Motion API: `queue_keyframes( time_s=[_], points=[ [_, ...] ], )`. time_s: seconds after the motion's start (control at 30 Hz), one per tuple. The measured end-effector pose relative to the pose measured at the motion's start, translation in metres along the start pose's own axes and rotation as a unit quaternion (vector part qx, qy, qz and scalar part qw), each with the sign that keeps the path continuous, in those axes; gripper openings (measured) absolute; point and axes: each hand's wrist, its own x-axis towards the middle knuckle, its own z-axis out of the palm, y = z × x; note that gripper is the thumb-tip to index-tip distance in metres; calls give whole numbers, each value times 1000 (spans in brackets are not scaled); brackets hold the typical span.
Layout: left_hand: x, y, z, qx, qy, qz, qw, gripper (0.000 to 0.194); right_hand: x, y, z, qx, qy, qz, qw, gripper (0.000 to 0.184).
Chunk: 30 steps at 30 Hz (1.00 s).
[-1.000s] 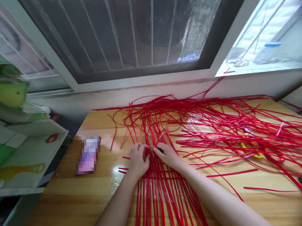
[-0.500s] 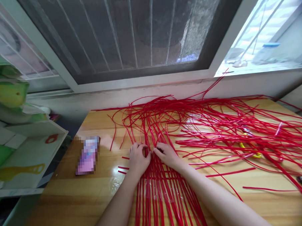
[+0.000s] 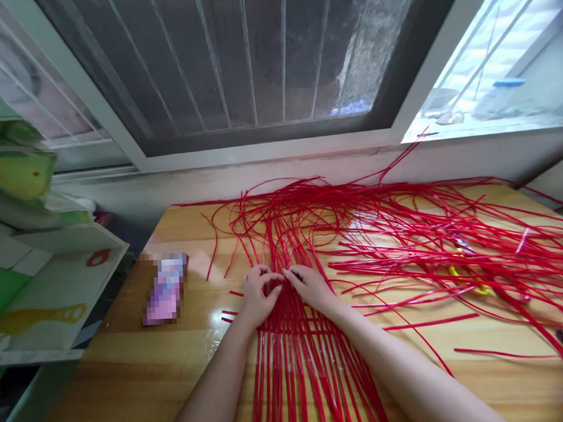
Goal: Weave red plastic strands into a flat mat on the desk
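Observation:
Long red plastic strips run lengthwise toward me, crossed by several shorter strips in a woven patch below my hands. My left hand is on the left part of the strips, fingers bent and closed on a strip, its thumb a little apart below the index finger. Close beside it, my right hand pinches a strip with its fingertips, which nearly meet the left index finger. Exactly which strips are held is partly hidden by the fingers. Clear tape lies across the lengthwise strips below the weave.
Loose red strips spread in a tangle over the back and right of the wooden table. A yellow item lies under them. A pixelated rectangular object lies at left. Behind are a window and, at left, a shelf.
The left index finger has stretched to the right, toward the right fingertips. My right fingertips have shifted slightly to the left and up. The strips look nearly the same.

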Motion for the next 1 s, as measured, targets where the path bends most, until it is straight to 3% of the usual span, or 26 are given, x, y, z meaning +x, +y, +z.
queue_keyframes(
  time_s=[0.23, 0.4, 0.67, 0.87, 1.0],
  points=[
    [0, 4, 3, 18, 25, -5, 1000, 13, -3, -5, -7, 48, -41, 8, 998, 46],
    [3, 7, 9, 31, 64, -40, 997, 23, -7, -14, -11, -35, -69, -53, 996, 43],
    [1, 11, 7, 69, 60, -26, 995, 8, -8, -10, -3, -103, -42, -63, 992, 33],
    [-2, 11, 8, 94, 57, -75, 991, 6, -10, -10, -7, 1, -38, -27, 999, 17],
    [-4, 7, 7, 74, 73, -79, 991, 6, -13, -13, -9, 19, -36, -15, 999, 18]
  ],
)
